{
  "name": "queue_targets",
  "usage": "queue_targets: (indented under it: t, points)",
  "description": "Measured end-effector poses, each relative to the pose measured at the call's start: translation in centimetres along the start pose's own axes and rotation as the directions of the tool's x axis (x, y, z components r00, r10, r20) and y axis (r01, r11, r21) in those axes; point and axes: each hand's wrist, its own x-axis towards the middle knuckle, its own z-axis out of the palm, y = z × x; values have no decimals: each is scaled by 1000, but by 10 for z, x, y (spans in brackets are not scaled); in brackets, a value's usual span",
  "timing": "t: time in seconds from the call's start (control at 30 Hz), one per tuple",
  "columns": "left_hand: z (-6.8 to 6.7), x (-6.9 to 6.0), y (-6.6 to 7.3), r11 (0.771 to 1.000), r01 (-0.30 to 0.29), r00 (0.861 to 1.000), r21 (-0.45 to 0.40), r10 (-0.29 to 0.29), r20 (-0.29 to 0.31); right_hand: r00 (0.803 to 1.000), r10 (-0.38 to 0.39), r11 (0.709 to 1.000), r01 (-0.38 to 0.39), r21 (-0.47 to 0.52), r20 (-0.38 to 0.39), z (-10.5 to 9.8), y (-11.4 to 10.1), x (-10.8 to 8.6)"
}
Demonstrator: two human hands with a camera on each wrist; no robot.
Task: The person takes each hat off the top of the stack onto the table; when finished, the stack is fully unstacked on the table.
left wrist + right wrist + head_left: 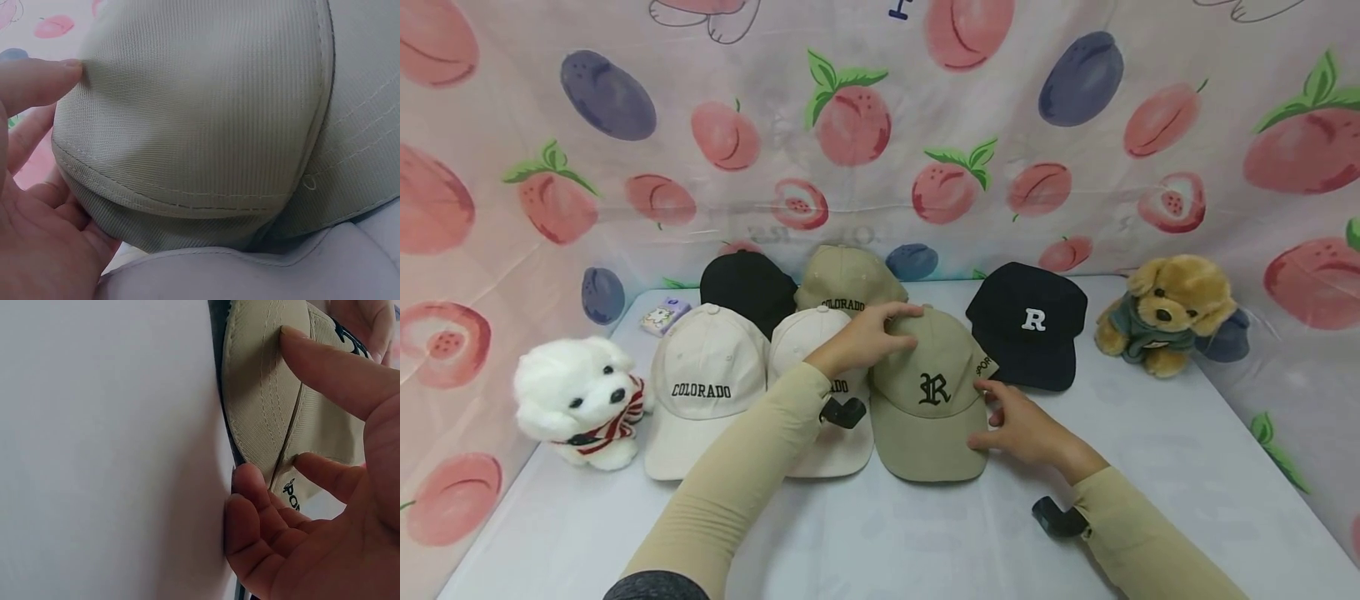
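A khaki baseball cap (928,392) with a dark "R" on its front lies brim toward me at the middle of the table. My left hand (868,337) holds its crown from the upper left, and in the left wrist view the thumb (44,81) touches the crown's edge with the fingers behind. On the other side my right hand (1026,425) grips the edge of the same cap. In the right wrist view the right thumb (337,372) rests on the brim and the index finger touches the crown, while the other fingers curl at the table.
Left of it lie two cream caps, one marked COLORADO (700,392). Behind are a black cap (747,287) and a khaki COLORADO cap (850,275). A black "R" cap (1030,333) and a brown plush dog (1172,312) stand right; a white plush dog (576,400) and small box (664,317), left.
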Motion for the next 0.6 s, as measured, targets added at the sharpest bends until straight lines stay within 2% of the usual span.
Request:
queue_targets:
  t: [0.23,0.6]
  points:
    - [-1,-1,0,1000,-12,1000,-8,12,2,1000,-17,1000,17,-16,0,-3,1,0]
    - [-5,-5,1,1000,10,1000,-26,-10,3,1000,-22,1000,22,-22,-9,-9,4,-4]
